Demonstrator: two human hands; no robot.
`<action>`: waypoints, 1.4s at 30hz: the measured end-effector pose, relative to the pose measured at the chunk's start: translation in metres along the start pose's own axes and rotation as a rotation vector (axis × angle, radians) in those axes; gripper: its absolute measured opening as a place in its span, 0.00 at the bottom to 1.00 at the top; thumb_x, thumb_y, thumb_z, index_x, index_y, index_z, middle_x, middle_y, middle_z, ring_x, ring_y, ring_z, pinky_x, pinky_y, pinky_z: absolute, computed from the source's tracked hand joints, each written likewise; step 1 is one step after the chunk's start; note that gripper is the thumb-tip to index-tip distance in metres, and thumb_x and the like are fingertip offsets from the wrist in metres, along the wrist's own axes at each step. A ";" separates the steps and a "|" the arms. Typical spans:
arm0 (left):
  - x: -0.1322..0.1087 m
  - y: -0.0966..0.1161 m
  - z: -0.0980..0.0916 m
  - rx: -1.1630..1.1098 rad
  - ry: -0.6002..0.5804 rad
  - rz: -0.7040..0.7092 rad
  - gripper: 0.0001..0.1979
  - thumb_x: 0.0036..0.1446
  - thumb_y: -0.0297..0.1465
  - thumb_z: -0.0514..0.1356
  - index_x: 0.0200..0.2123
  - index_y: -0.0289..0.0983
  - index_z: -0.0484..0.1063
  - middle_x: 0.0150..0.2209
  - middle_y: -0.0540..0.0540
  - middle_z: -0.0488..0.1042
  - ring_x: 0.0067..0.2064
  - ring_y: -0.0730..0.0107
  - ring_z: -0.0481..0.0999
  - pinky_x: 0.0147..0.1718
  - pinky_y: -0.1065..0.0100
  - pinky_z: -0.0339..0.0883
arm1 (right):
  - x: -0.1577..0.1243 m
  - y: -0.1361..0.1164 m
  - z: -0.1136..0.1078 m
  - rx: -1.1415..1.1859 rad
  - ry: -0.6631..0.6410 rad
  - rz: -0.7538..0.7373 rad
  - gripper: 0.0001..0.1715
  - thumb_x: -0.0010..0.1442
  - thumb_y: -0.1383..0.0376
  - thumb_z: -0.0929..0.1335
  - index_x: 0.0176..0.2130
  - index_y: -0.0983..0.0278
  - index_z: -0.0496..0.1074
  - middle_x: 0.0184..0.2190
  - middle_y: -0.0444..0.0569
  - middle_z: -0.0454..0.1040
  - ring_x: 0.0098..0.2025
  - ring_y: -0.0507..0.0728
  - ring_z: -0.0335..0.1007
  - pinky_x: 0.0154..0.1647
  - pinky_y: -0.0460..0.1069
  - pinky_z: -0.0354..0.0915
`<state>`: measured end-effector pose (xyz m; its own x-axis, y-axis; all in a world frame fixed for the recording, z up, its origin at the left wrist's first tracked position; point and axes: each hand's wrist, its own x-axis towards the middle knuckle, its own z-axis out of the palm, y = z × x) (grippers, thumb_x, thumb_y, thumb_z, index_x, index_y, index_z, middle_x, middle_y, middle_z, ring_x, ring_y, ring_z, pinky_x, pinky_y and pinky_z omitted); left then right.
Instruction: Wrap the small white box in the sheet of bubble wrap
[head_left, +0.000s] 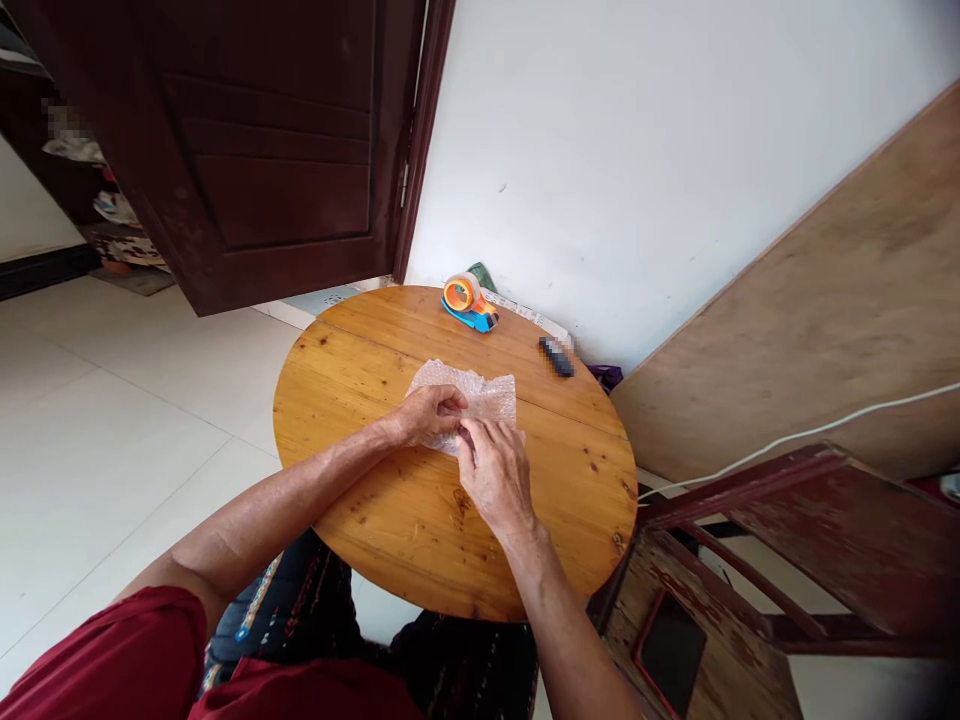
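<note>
1. The work in hand is on a bubble wrap sheet (489, 394), which lies roughly flat near the middle of the round wooden counter (367, 350). Both hands meet at its near edge, so I judge this to be a pinching or folding of that edge, with most of the sheet spread out beyond the fingers.
2. The left hand (430, 411) comes in from the left with the forearm low across the counter. Its fingers curl down over the sheet's near left part, and its grip is closed on the wrap.
3. The right hand (496, 476) reaches straight forward with the back of the hand up and the wrist resting near the counter. Its fingertips bunch at the sheet's near edge, touching those of the left hand. Its grip looks closed on the same edge, though the pinch itself is hidden under the knuckles.
4. In my judgement, further handling calls for 1 hand to hold the thin, springy sheet down while the other works the edge, since it would lift or slide easily.
5. An orange and blue tape dispenser (469, 300) sits at the far rim, well apart from the hands. A small dark object (556, 357) lies to the right, too blurred to identify.
</note>
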<state>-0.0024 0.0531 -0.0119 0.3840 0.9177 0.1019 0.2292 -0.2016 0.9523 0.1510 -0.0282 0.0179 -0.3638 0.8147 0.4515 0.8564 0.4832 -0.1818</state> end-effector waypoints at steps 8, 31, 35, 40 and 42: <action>-0.019 0.023 -0.048 0.497 -0.081 -0.153 0.24 0.50 0.30 0.59 0.52 0.39 0.73 0.38 0.48 0.77 0.33 0.69 0.74 0.31 0.70 0.65 | 0.008 0.013 -0.009 -0.032 -0.176 -0.093 0.16 0.63 0.67 0.66 0.50 0.58 0.76 0.45 0.53 0.76 0.46 0.63 0.68 0.46 0.57 0.60; -0.036 0.033 -0.052 0.209 0.030 -0.679 0.08 0.53 0.29 0.62 0.25 0.35 0.67 0.12 0.54 0.65 0.14 0.79 0.59 0.16 0.75 0.50 | 0.035 0.012 -0.015 -0.183 -0.414 -0.167 0.16 0.66 0.63 0.67 0.52 0.60 0.77 0.45 0.54 0.74 0.49 0.61 0.67 0.47 0.52 0.60; -0.035 0.040 -0.046 0.089 0.049 -0.652 0.09 0.52 0.23 0.59 0.22 0.36 0.62 0.13 0.57 0.61 0.16 0.79 0.61 0.18 0.75 0.56 | 0.035 0.012 -0.014 -0.186 -0.409 -0.171 0.16 0.66 0.63 0.67 0.52 0.60 0.76 0.46 0.55 0.74 0.49 0.62 0.67 0.48 0.52 0.61; -0.025 0.054 -0.031 -0.021 0.076 -0.582 0.11 0.53 0.23 0.56 0.21 0.38 0.58 0.12 0.57 0.58 0.15 0.79 0.57 0.17 0.75 0.54 | 0.036 0.010 -0.013 -0.164 -0.391 -0.138 0.22 0.64 0.64 0.68 0.56 0.65 0.71 0.47 0.56 0.76 0.50 0.63 0.68 0.49 0.53 0.61; -0.020 0.057 -0.022 -0.046 0.075 -0.546 0.10 0.53 0.24 0.56 0.22 0.38 0.60 0.13 0.57 0.59 0.16 0.79 0.57 0.17 0.75 0.53 | 0.037 0.006 -0.011 -0.143 -0.361 -0.079 0.35 0.61 0.65 0.69 0.64 0.68 0.61 0.46 0.57 0.77 0.49 0.63 0.70 0.49 0.54 0.61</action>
<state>-0.0169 0.0309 0.0472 0.1552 0.9068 -0.3919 0.3375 0.3242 0.8837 0.1473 0.0013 0.0431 -0.5140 0.8496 0.1181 0.8538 0.5200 -0.0242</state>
